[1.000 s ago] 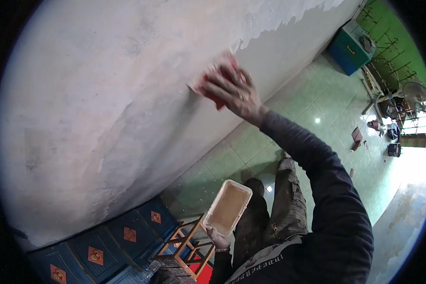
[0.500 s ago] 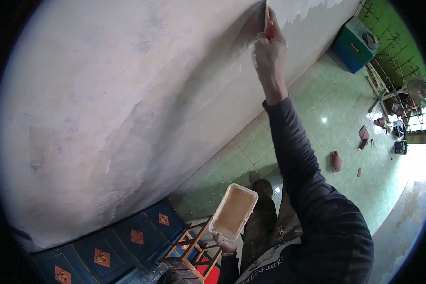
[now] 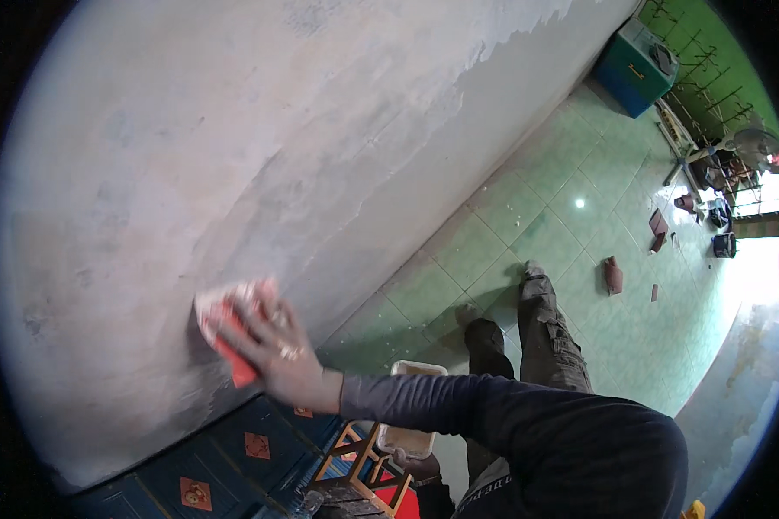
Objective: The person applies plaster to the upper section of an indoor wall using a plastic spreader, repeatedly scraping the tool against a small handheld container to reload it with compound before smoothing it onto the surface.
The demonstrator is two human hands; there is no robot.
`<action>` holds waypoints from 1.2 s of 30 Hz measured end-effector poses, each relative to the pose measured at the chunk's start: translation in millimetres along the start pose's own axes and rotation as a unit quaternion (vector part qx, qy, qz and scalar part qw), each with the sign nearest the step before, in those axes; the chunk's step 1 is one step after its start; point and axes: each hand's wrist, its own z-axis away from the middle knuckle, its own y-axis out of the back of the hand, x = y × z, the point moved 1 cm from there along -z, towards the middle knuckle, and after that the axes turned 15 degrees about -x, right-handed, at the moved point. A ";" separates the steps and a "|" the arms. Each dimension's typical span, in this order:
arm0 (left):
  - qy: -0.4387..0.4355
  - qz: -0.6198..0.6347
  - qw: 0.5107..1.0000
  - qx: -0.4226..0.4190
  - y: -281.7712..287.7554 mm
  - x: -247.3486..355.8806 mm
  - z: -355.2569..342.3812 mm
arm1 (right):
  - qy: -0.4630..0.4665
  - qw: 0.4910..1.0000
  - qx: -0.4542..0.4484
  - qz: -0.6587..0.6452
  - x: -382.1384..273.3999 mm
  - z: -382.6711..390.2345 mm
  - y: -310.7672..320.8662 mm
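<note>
With my right hand (image 3: 296, 363) I press a red putty spreader (image 3: 241, 372) against the wall (image 3: 130, 199), low down and to the left. My fingers stretch over its back, and whitish putty smears its upper edge and my knuckles. Hand and spreader are blurred by motion. My left hand (image 3: 418, 468) supports a white rectangular tub (image 3: 419, 368) at its near end. My right forearm crosses over the tub and hides its middle; in the earlier picture it holds beige putty. Most of my left hand's fingers are hidden beneath the tub.
Below the wall stands a dark blue panelled cabinet (image 3: 225, 458) with red square stickers. Beside it is a wooden stool frame (image 3: 348, 463). Green floor tiles (image 3: 528, 216) carry brownish pieces (image 3: 613, 275). Farther off are a green-blue box (image 3: 635, 73) and a standing fan (image 3: 756, 149).
My right hand has swept the spreader from the upper wall down and left. Its forearm now lies across the tub. The view has shifted slightly; my left hand still holds the tub.
</note>
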 end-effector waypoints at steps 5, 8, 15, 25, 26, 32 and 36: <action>-0.023 -0.137 0.987 -0.082 73.7 -52.1 -11.4 | 0.046 0.999 -0.010 -0.014 30.6 51.9 7.2; -0.200 -0.313 0.927 -0.052 51.6 -46.8 -18.6 | -0.022 0.948 0.233 -0.217 128.8 15.6 105.5; -0.022 -0.034 0.997 -0.069 35.2 -6.0 -21.8 | -0.002 0.970 0.237 0.050 133.4 9.8 117.1; 0.064 0.175 0.976 -0.110 -11.9 73.5 -24.6 | -0.073 0.900 0.385 -0.189 174.3 -33.5 341.9; 0.057 0.132 0.983 -0.114 -2.4 63.2 -23.9 | -0.073 0.900 0.383 -0.197 174.3 -38.7 329.3; 0.074 -0.185 0.973 -0.116 69.2 -13.2 -11.9 | -0.103 0.940 0.321 0.057 104.3 -13.7 188.3; 0.058 -0.115 0.988 -0.091 56.8 -7.5 -13.8 | -0.081 0.987 0.123 -0.064 48.4 23.2 65.0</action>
